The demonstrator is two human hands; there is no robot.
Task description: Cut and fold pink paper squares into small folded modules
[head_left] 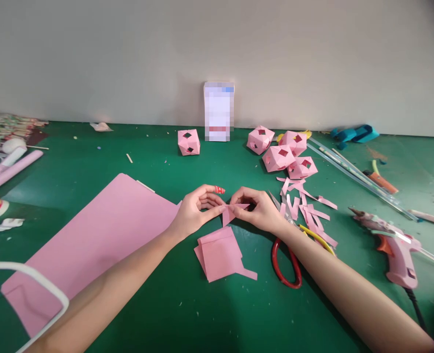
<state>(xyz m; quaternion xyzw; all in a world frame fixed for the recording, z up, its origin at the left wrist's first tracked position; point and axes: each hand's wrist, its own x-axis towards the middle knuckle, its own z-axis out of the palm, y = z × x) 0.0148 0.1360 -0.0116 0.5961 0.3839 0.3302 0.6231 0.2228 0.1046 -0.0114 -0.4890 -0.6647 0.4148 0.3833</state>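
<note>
Your left hand point(197, 212) and right hand point(259, 208) pinch a small folded pink paper point(226, 217) between them, just beyond the pink squares point(220, 257); your fingers cover some of it, so its full shape is hard to read. Your right arm point(334, 274) hides part of the scissors point(275, 255), your left arm point(129, 274) overlaps the large pink sheet point(103, 225), the phone point(219, 110) shows a pixelated screen, and a white bar point(18, 266) is cut off lower left

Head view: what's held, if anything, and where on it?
A small pink paper piece: the left hand pinches its upper left corner, the right hand holds it along the upper edge. The hold's far side is hidden.
</note>
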